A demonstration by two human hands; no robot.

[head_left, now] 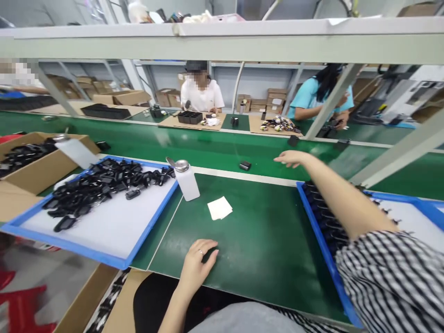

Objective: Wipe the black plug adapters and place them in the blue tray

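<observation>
**Desk:** Where are the worker's hands on the line?

**Photographer:** The left hand [198, 260] rests at the near edge of the green mat [256, 240], fingers loosely curled and together, clamped on nothing. The right hand [291, 158] is stretched out over the green conveyor belt [215, 150], palm down, fingers extended and slightly apart, empty. A small black part [244, 165] lies on the belt just beside that hand, not touching it.

**Desk:** What hems them in?

**Photographer:** A blue tray [114, 261] heaped with black parts [100, 185] bounds the mat on the left; a second blue tray [319, 236] runs under the right forearm. Between them the mat is open but for a white dispenser bottle [186, 179] at its far left corner and a folded white cloth [219, 208] well apart from both hands. What fills the right tray looks like rows of dark parts, though the arm hides most of it.
</observation>
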